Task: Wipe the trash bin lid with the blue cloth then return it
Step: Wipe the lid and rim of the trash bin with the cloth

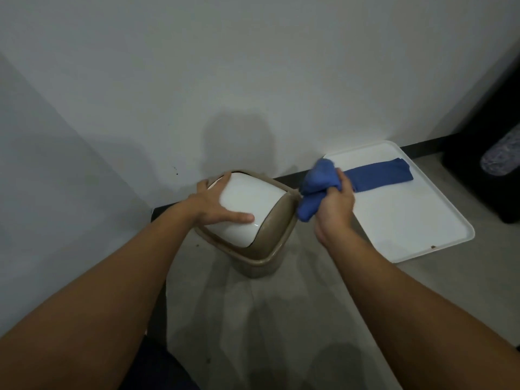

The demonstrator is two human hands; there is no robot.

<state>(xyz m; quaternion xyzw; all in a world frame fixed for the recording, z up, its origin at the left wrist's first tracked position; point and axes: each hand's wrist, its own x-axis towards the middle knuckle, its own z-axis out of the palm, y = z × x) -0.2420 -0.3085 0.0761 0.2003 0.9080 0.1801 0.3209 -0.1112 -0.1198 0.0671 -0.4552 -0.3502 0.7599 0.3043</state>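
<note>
The left hand (pixel 213 206) lies spread on the white swing lid (pixel 253 204) of the tan trash bin (pixel 270 249), steadying it. At its three o'clock, the right hand (pixel 334 209) clutches a bunched blue cloth (pixel 318 181) beside the lid; wiping looks imminent or underway. Return to the white tray (pixel 408 220), which holds another folded blue cloth (pixel 380 175), remains.

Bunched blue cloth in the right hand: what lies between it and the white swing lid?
Head view: only the bin's beige rim lies between the bunched blue cloth in the right hand and the white swing lid.
</note>
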